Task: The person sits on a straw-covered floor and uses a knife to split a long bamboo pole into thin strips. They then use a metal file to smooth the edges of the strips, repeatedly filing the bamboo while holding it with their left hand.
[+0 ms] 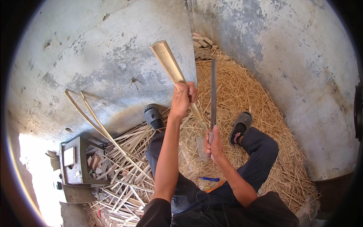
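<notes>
Left hand (pixel 183 97) (reaching farther forward) and right hand (pixel 214 145) are clenched.

Bamboo (pixel 170 63): smooth and pale, with a soft sheen. Blade (pixel 213 90): dark, matt metal. Wall (pixel 113 56): rough, its grey-white coating worn and flaking. Shavings (pixel 249 90): dry, rough, straw-like plant fibre. Shoes (pixel 152 114): matt, seemingly rubber or plastic. Trousers (pixel 262 147): matt, dark woven cloth. Cutter (pixel 210 179): smooth blue plastic. Bricks (pixel 204 42): matt, rough.

The bamboo piece (pixel 170 62) is left of the blade (pixel 213 90), above shavings (pixel 249 90).
</notes>
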The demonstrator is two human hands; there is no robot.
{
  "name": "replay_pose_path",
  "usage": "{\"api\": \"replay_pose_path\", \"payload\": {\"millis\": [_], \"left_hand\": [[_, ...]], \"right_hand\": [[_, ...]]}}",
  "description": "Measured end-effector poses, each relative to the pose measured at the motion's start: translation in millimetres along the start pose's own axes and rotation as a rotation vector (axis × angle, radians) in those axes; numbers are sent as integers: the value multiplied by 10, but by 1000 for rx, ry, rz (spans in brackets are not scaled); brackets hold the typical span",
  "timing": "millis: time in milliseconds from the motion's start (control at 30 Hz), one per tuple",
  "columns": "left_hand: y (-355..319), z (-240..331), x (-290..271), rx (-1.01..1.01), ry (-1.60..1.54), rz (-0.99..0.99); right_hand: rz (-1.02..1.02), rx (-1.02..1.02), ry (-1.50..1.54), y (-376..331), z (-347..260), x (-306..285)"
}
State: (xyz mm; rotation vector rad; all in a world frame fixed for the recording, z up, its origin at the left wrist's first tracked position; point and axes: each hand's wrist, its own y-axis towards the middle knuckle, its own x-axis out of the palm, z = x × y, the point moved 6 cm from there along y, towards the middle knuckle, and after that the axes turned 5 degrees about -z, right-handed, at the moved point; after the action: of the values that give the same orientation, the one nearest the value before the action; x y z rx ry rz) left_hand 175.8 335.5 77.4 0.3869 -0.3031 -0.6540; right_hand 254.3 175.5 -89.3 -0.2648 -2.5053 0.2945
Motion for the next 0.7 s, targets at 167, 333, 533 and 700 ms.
{"api": "replay_pose_path", "payload": {"millis": [167,333,533,700], "left_hand": [[5,-26,37,-4,14,50],[-24,-16,-14,12,-23,-25],[-7,-2,41,23,-13,-3],[-47,-47,-50,-9,-67,54]], "right_hand": [[88,231,-57,121,621,-446],[45,260,-41,116,439,-378],[25,-196,-135,157,-10,-129],[67,329,7,171,713,-504]]}}
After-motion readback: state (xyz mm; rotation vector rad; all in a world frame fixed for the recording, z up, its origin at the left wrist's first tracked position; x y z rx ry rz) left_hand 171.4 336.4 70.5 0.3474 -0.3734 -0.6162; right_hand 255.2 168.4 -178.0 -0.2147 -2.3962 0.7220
